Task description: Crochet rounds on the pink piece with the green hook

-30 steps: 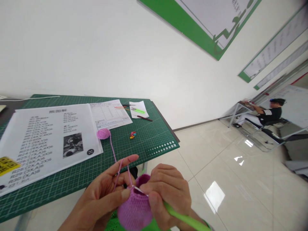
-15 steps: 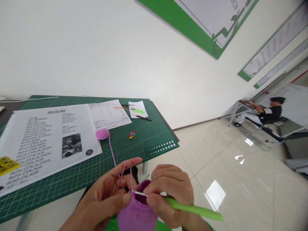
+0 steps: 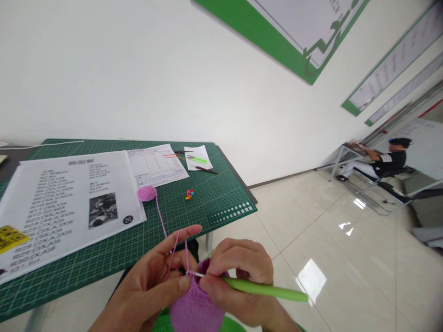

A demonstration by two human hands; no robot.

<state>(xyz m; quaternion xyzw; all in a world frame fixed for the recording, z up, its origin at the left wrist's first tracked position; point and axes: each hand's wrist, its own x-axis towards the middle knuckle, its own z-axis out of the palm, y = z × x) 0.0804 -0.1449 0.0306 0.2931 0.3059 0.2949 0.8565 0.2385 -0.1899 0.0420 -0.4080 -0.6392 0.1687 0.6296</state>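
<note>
Between my hands hangs a pink-purple crochet piece [image 3: 198,306], rounded and open at the top. My left hand [image 3: 152,281] pinches its rim between thumb and fingers, with the index finger stretched out and the pink yarn [image 3: 159,216] looped over it. In my right hand [image 3: 240,276] is a crochet hook [image 3: 266,289] with a thick light green handle. The hook's metal tip is at the rim beside my left thumb, where the yarn comes down. That yarn runs back to a pink ball [image 3: 147,193] on the table.
A green cutting mat [image 3: 166,203] covers the table. On it lie a printed pattern sheet [image 3: 69,207], a form [image 3: 155,166], small colourful stitch markers [image 3: 189,194], a dark slim tool [image 3: 206,170] and green-handled snips [image 3: 197,159]. Another person [image 3: 384,159] sits at a far table, right.
My right hand and the hook have shifted left, bringing the handle closer to the crochet piece. My left hand keeps its hold, its index finger barely moved.
</note>
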